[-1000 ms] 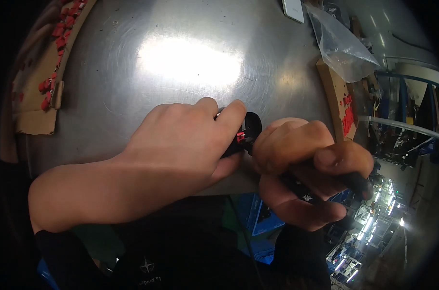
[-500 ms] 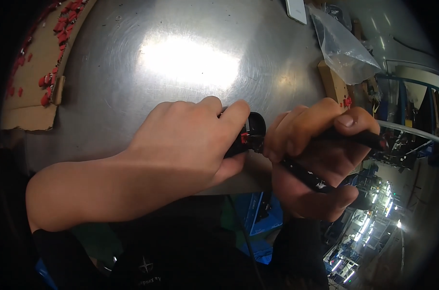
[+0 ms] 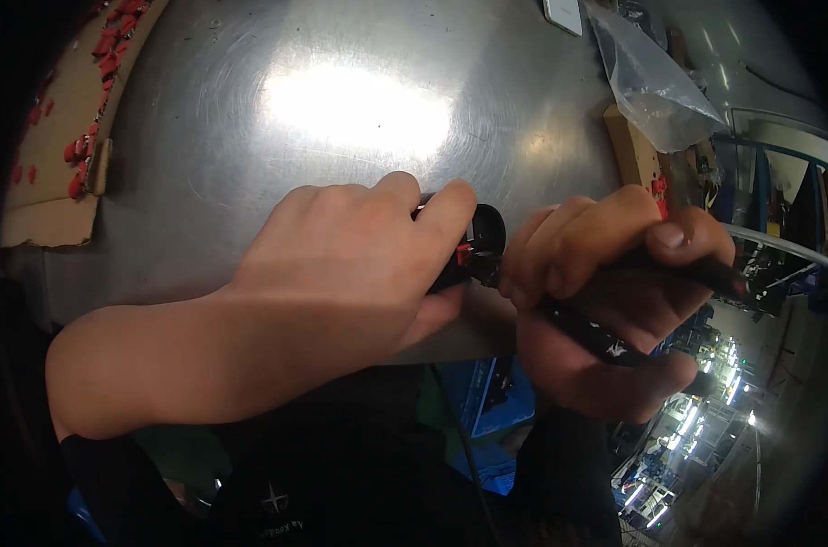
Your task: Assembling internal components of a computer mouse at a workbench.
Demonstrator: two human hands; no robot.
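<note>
My left hand (image 3: 341, 246) is closed around a black plastic part (image 3: 492, 228) with a rounded loop end, most of it hidden under the fingers. A small red piece (image 3: 465, 254) shows at the part, beside my index finger. To the right, my right hand (image 3: 582, 242) is wrapped round a pair of pliers with black handles (image 3: 605, 341). The handles stand apart, with the fingers over one and the thumb side of the palm against the other. The plier jaws reach toward the red piece; fingers and shadow hide exactly where they touch.
A cardboard tray (image 3: 54, 196) with many small red parts lies at the left of the metal table (image 3: 186, 173). At the right are a clear plastic bag (image 3: 655, 96), a cardboard box (image 3: 626, 150) and a white flat device (image 3: 564, 13). Blue crates (image 3: 509, 412) stand below the near edge.
My right hand and the plier handles have shifted slightly right, the handle ends reaching a little farther out. My left hand keeps its grip on the black part with barely any movement.
</note>
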